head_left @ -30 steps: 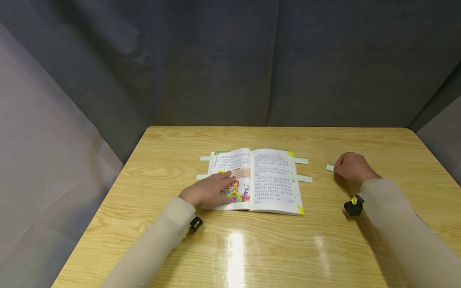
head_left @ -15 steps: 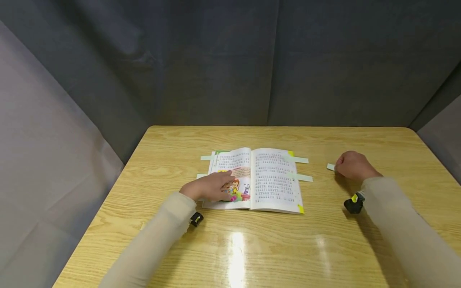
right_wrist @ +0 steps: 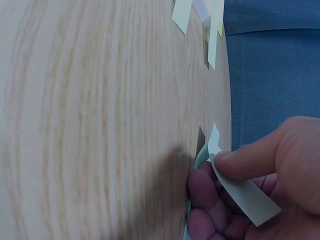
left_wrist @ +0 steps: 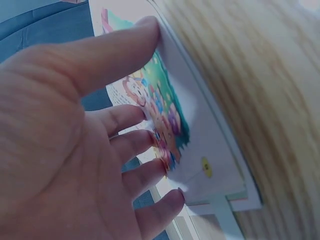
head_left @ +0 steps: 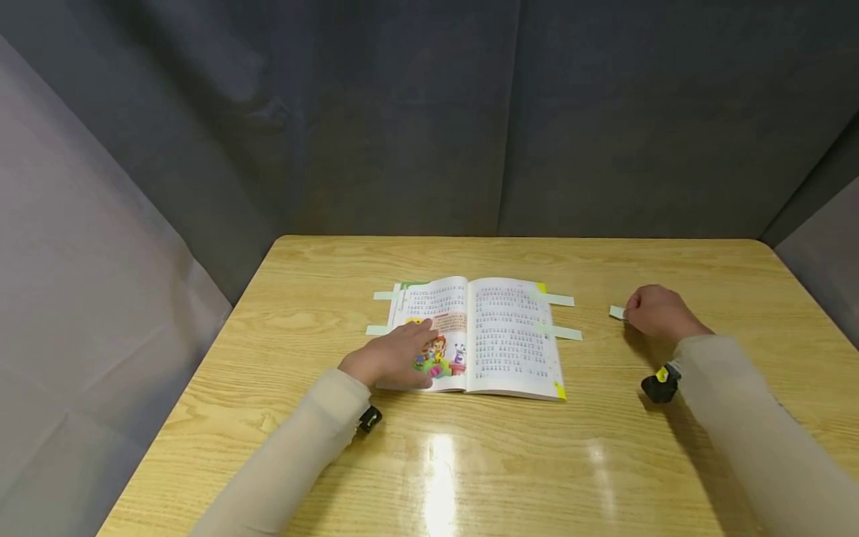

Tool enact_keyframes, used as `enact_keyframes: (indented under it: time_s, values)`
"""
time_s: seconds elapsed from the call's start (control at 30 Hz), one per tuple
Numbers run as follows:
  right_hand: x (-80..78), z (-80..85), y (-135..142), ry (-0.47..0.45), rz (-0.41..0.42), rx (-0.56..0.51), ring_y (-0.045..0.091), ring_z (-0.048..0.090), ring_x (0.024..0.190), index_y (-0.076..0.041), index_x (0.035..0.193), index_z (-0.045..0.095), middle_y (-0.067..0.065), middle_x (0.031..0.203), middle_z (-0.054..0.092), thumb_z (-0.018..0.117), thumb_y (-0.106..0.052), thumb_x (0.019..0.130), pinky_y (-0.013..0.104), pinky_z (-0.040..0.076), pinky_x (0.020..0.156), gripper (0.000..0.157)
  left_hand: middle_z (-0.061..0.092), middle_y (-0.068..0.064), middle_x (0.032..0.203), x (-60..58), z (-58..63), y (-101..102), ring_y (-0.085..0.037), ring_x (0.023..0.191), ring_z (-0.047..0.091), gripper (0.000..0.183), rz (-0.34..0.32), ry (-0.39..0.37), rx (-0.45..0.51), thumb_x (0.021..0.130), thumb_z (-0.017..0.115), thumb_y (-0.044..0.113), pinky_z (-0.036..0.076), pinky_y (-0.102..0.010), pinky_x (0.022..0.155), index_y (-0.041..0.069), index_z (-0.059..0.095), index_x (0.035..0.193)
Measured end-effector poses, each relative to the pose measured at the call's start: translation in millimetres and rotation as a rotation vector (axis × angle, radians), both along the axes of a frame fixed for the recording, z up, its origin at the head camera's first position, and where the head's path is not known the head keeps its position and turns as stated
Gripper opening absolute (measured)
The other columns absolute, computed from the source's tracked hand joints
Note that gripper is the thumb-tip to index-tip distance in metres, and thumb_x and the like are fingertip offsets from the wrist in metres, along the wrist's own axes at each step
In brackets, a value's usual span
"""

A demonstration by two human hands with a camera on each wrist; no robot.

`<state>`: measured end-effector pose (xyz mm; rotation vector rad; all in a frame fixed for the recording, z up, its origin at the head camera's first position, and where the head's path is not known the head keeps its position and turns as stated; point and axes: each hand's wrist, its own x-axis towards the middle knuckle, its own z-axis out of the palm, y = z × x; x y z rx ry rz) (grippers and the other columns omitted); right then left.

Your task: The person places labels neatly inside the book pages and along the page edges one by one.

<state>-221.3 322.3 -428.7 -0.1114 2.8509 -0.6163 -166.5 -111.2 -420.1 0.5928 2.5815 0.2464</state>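
Note:
An open book (head_left: 513,350) lies on the table, its left page printed with a coloured cartoon picture. My left hand (head_left: 396,354) rests over the lower left page, fingers extended and thumb apart, as the left wrist view also shows. Well to the right of the book, my right hand (head_left: 658,309) pinches a pale green paper strip (right_wrist: 245,195) between thumb and curled fingers. That strip is bent near the thumb tip. Under the fingers a second green edge (right_wrist: 202,156) shows, mostly hidden; whether it belongs to the same strip I cannot tell.
Pale green strips jut from the book's right edge, an upper one (head_left: 561,300) and a lower one (head_left: 567,333). Others stick out on the left, including a strip (head_left: 385,295) near the top. The wooden table (head_left: 510,462) ends at a dark curtain (head_left: 403,149).
Both hands stay almost in place. My left hand shifts very slightly on the page, while the right keeps its pinch on the strip.

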Motion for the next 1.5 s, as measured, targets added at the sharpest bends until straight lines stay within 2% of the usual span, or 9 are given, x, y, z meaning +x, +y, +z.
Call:
enact_keyframes:
  time_s: [0.17,0.5,0.93,1.5]
  values:
    - [2.5,-0.3,1.1,-0.017,0.010,-0.018,0.019,0.042,0.062,-0.005,0.078,0.053,0.005,0.070,0.049,0.042,-0.012,0.094,0.029,0.033,0.057,0.020,0.007,0.002,0.170,0.5,-0.8,0.9,-0.025,0.158,0.009,0.082,-0.004,0.003,-0.001,0.092,0.067,0.040,0.019,-0.048,0.127,0.021,0.023,0.159]
    - [0.6,0.1,-0.2,-0.004,0.015,0.006,0.022,0.046,0.068,0.000,0.086,0.051,0.008,0.074,0.049,0.042,-0.012,0.093,0.028,0.034,0.058,0.017,0.005,0.002,0.170,3.0,3.4,0.8,-0.025,0.158,0.007,0.082,-0.006,0.000,-0.010,0.093,0.066,0.040,0.016,-0.047,0.128,0.020,0.021,0.160]
    - [2.4,3.0,-3.0,-0.003,0.012,0.000,0.022,0.045,0.069,0.000,0.086,0.049,0.009,0.075,0.048,0.039,-0.012,0.093,0.028,0.034,0.060,0.017,0.005,0.003,0.170,0.9,0.1,-0.5,-0.025,0.158,0.007,0.082,-0.005,0.001,0.002,0.093,0.066,0.039,0.016,-0.047,0.128,0.021,0.022,0.160]
    - [3.9,4.1,0.5,-0.059,0.007,-0.044,0.021,0.041,0.069,0.000,0.090,0.047,0.010,0.078,0.047,0.035,-0.014,0.095,0.030,0.033,0.060,0.019,0.005,0.001,0.170,1.9,1.9,0.3,-0.025,0.158,0.007,0.082,-0.005,-0.004,0.005,0.093,0.066,0.039,0.016,-0.045,0.128,0.020,0.022,0.160]
